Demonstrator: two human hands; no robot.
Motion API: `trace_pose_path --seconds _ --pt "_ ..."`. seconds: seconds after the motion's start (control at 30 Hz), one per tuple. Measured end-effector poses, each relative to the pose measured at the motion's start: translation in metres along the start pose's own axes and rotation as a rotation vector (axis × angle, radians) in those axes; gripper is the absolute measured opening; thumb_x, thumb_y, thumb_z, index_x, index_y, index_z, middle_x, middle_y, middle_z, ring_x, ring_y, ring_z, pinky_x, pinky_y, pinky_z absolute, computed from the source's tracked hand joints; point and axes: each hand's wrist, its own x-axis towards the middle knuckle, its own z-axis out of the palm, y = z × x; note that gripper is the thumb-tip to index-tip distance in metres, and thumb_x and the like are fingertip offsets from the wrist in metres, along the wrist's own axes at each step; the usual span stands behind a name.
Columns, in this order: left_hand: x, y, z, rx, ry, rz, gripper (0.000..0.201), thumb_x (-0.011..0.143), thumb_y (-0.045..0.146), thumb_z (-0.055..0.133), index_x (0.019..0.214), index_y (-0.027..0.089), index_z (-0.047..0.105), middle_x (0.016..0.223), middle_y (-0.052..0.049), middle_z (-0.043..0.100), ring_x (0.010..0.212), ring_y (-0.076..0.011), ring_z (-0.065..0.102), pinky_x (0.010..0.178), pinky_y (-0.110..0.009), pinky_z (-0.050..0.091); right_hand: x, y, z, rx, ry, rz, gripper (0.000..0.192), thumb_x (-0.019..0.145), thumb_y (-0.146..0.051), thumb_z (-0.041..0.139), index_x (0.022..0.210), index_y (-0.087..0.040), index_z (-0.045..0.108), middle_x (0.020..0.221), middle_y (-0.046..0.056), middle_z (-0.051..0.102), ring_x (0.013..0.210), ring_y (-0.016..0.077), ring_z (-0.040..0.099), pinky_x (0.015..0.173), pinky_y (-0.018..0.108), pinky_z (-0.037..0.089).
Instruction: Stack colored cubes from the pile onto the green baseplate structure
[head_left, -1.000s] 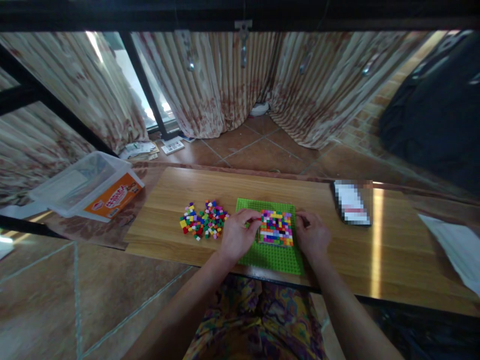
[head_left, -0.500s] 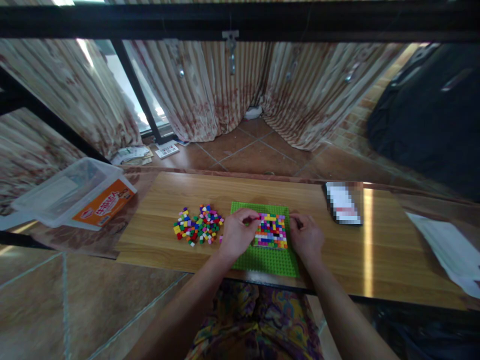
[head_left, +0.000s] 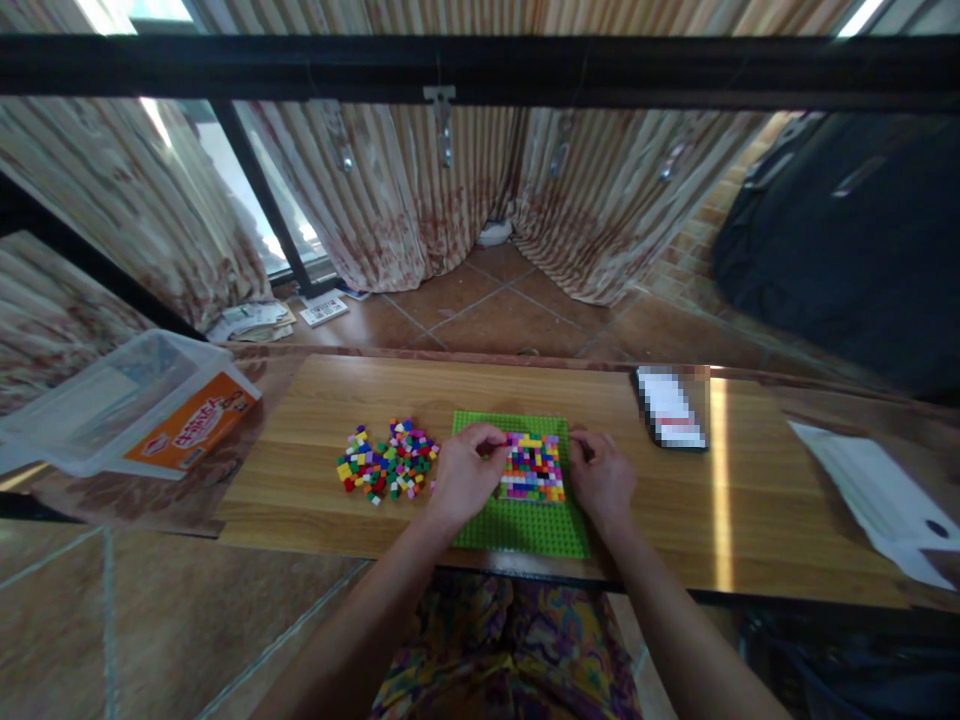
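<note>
brick patch (head_left: 532, 472) covering part of green board (head_left: 517, 535), near edge showing bare | loose bricks (head_left: 401, 455) lying toward bench's (head_left: 300, 400) left edge | left hand (head_left: 466, 475) pinching red brick (head_left: 504, 438) | right hand (head_left: 604, 478): can't tell fingers' grip

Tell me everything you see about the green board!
The green board looks plastic, thin and flat, with rows of small studs. It lies on the table, colourful bricks packed across its middle. The left hand covers part of its left side; the right hand is at its right edge. Whether they touch it is unclear.
</note>
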Motion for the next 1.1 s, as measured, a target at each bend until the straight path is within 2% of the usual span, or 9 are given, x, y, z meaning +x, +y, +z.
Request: trace_pose_path --seconds 0.43,0.73,0.93,1.1 --pt "-0.0033 -0.0036 -0.0041 0.052 -0.002 0.089 0.014 0.081 0.009 0.057 0.082 0.019 0.068 0.083 -0.001 0.069 0.078 -0.0133 0.064 0.074 -0.025 0.050 -0.0006 -0.0001 0.0022 0.019 0.004 0.020 0.023 0.089 -0.027 0.050 0.094 -0.021 0.071 0.094 0.004 0.066 0.077 0.0143 0.057 0.062 0.024 0.033" --pt "0.0006 0.0001 -0.0015 0.071 0.011 0.083 0.016 0.082 0.011 0.059 0.085 0.021 0.072 0.082 -0.001 0.069 0.077 -0.0140 0.065 0.073 -0.026 0.051 -0.0008 0.0001 0.0023 0.029 0.010 0.010 0.024 0.089 -0.028 0.049 0.094 -0.021 0.071 0.093 0.004 0.067 0.076 0.0151 0.058 0.065 0.025 0.037" --pt "0.0024 0.0039 0.0005 0.057 0.045 0.081 0.015 0.080 0.010 0.061 0.078 0.020 0.072 0.078 -0.001 0.069 0.074 -0.0135 0.064 0.070 -0.025 0.050 -0.0008 -0.0008 0.0016 0.031 0.022 0.008 0.023 0.088 -0.025 0.049 0.093 -0.021 0.071 0.093 0.004 0.067 0.077 0.0151 0.058 0.066 0.026 0.037" --pt "0.0052 0.0030 0.0036 -0.008 0.051 0.010 0.012 0.076 0.009 0.062 0.077 0.018 0.068 0.075 0.001 0.067 0.072 -0.0123 0.062 0.068 -0.023 0.049 -0.0007 -0.0011 0.0015 0.023 0.015 0.018 0.022 0.088 -0.025 0.049 0.094 -0.022 0.071 0.093 0.003 0.067 0.077 0.0148 0.058 0.065 0.025 0.036"
